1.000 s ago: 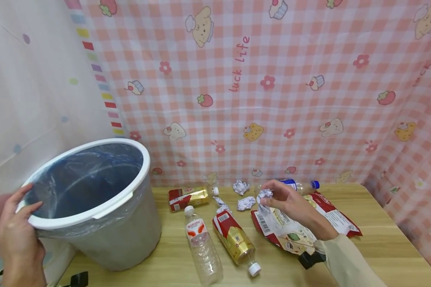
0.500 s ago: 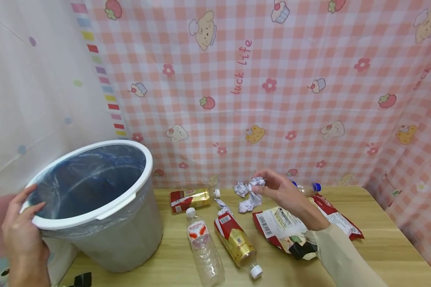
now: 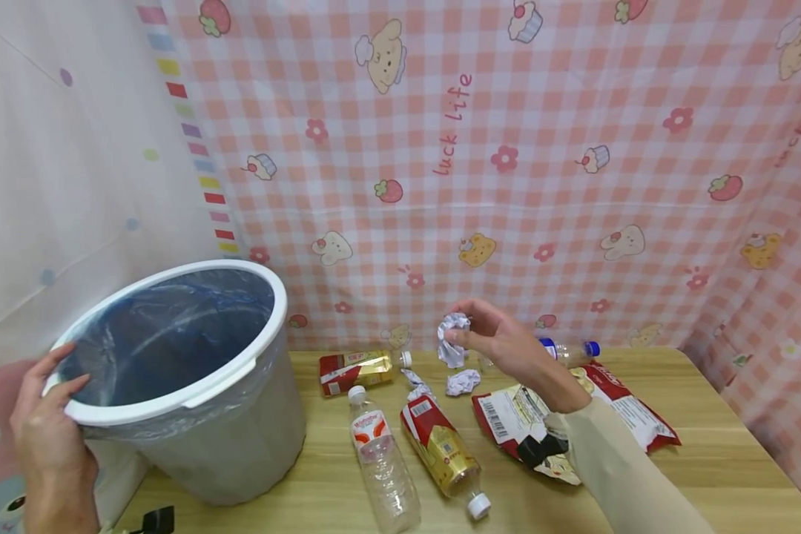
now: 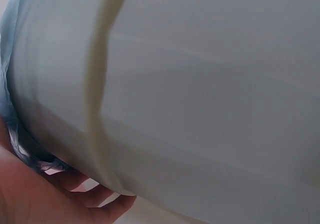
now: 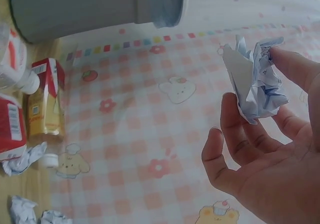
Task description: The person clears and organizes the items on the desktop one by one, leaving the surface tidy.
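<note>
My left hand (image 3: 53,437) grips the white rim of the trash bin (image 3: 230,437) at its left side, with fingers over the rim. In the left wrist view, curled fingers (image 4: 100,201) lie against the bin's grey wall. My right hand (image 3: 507,345) pinches a crumpled paper ball (image 3: 452,345) between thumb and fingertips, raised above the back of the table. The right wrist view shows this white paper between the fingers. Below it lies another crumpled paper (image 3: 463,382). A further crumpled piece (image 3: 416,384) sits by a red-and-gold bottle (image 3: 440,449).
A clear plastic bottle (image 3: 383,467) lies right of the bin. Another red-and-gold bottle (image 3: 357,372) is behind it. A red-and-white snack bag (image 3: 521,415) covers part of the wooden table (image 3: 727,475) on the right, near a blue-capped bottle (image 3: 570,351). A checked curtain (image 3: 400,222) hangs behind.
My right hand has moved left and slightly up from above the snack bag, carrying the crumpled paper. My left hand keeps its hold on the bin's rim. The head view has shifted slightly.
</note>
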The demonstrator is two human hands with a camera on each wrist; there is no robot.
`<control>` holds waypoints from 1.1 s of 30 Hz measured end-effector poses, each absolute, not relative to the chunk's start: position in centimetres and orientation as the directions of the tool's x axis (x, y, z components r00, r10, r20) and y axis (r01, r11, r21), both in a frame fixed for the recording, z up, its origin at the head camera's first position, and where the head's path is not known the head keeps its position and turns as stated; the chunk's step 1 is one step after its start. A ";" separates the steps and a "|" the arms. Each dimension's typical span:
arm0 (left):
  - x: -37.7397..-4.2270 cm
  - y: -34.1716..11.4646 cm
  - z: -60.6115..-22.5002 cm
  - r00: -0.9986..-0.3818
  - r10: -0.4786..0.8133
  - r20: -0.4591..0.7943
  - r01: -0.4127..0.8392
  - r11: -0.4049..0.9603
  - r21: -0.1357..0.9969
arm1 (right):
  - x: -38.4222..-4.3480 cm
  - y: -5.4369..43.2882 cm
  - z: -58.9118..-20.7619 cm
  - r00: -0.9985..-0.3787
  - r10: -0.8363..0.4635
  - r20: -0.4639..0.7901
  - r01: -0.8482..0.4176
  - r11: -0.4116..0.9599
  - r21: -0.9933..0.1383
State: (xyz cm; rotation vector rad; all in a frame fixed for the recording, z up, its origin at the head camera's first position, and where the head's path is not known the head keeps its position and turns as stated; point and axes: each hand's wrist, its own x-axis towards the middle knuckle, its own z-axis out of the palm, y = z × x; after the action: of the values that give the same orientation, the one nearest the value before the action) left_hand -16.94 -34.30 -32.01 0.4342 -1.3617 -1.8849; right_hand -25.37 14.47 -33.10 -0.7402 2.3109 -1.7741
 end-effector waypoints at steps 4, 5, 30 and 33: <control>-17.0 -34.2 -32.1 -0.651 -0.740 0.171 0.388 -0.131 0.912 | -25.5 13.8 -32.3 -0.878 -0.444 0.179 -0.286 0.186 -0.940; -17.0 -34.2 -32.1 -0.651 -0.739 0.171 0.393 -0.136 0.909 | -25.6 13.7 -32.1 -0.879 -0.442 0.178 -0.284 0.187 -0.940; -17.1 -34.1 -32.3 -0.615 -0.767 0.184 0.398 -0.100 0.912 | -27.0 8.3 -28.4 -0.859 -0.448 0.247 -0.334 0.125 -0.934; -17.2 -34.0 -32.3 -0.612 -0.766 0.198 0.409 -0.091 0.908 | -27.2 7.5 -28.2 -0.854 -0.450 0.263 -0.339 0.097 -0.936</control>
State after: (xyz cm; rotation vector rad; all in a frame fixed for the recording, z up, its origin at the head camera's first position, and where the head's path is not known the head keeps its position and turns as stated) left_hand -17.23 -34.00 -32.29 0.4193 -1.3523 -1.8138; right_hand -27.18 7.51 -28.17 -0.8152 2.2579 -1.8838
